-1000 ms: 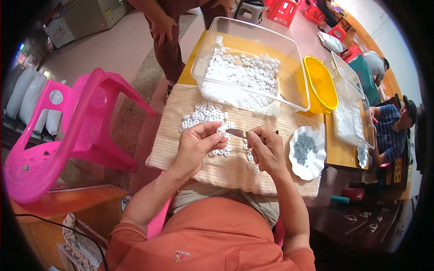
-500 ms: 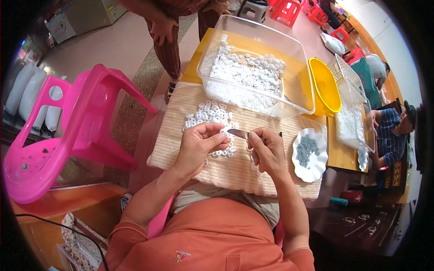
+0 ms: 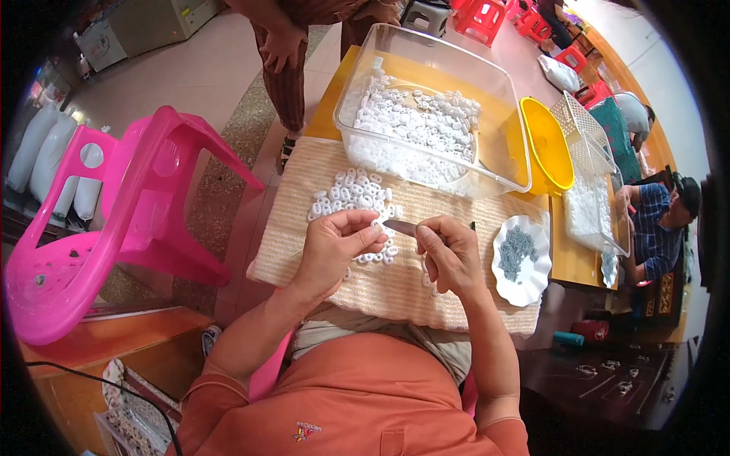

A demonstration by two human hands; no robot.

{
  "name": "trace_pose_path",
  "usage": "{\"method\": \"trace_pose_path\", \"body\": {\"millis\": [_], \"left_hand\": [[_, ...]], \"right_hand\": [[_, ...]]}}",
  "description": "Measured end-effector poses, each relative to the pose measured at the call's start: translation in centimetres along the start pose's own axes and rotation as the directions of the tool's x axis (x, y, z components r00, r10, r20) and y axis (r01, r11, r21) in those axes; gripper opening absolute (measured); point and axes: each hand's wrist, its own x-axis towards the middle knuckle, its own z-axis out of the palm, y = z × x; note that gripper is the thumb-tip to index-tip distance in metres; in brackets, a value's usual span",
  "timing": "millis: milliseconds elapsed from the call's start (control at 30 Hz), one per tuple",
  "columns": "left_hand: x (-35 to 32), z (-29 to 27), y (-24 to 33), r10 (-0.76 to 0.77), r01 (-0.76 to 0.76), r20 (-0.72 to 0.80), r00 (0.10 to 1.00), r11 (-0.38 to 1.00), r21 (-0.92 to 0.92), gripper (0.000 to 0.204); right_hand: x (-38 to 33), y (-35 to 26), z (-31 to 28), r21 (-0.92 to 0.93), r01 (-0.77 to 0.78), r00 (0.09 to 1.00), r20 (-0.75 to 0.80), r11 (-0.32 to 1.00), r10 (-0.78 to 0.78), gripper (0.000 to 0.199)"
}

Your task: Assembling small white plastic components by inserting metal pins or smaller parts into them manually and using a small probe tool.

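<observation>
Evidently, the left hand (image 3: 338,245) pinches a small white oval plastic piece (image 3: 378,222) between thumb and fingertips. The right hand (image 3: 450,249) pinches a narrow dark metal blade (image 3: 401,227), tip at the piece; contact cannot be confirmed. Both hands sit inside the edges of a beige ribbed cloth (image 3: 388,293). Loose white oval pieces (image 3: 346,195) crowd the left hand's far side; a stretch of cloth separates the right hand from a white scalloped plate (image 3: 525,296).

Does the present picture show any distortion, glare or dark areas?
Head view: black corners, and edges bend near the rim; head view: shiny highlights on the pink chair; head view: white pieces in the clear bin look nearly washed out, while the knife blade appears dark.
</observation>
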Motion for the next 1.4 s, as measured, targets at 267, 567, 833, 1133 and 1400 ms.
{"method": "trace_pose_path", "body": {"millis": [267, 567, 833, 1133, 1400], "left_hand": [[-0.3, -0.2, -0.1, 0.014, -0.017, 0.031, 0.999, 0.998, 0.067, 0.021], [-0.4, -0.1, -0.5, 0.094, -0.102, 0.056, 0.994, 0.982, 0.158, 0.020], [-0.5, -0.4, -1.1, 0.098, -0.120, 0.118, 0.988, 0.973, 0.197, 0.019], [-0.5, 0.1, -0.7, 0.071, -0.078, 0.059, 0.996, 0.990, 0.121, 0.020], [-0.6, 0.2, -0.8, 0.082, -0.088, 0.058, 0.995, 0.989, 0.121, 0.020]], "right_hand": [[0.0, -0.1, -0.4, -0.094, 0.028, 0.997, 0.080, 0.995, -0.021, 0.015], [-0.1, 1.9, -0.6, -0.156, 0.208, 0.976, 0.103, 0.966, -0.194, 0.014], [-0.7, 1.1, -0.7, -0.132, 0.047, 0.990, 0.140, 0.990, -0.029, 0.014], [-0.9, 0.7, -0.5, -0.142, 0.076, 0.990, 0.127, 0.987, -0.058, 0.016], [-1.4, 0.7, -0.3, -0.155, 0.117, 0.989, 0.112, 0.981, -0.101, 0.014]]}}
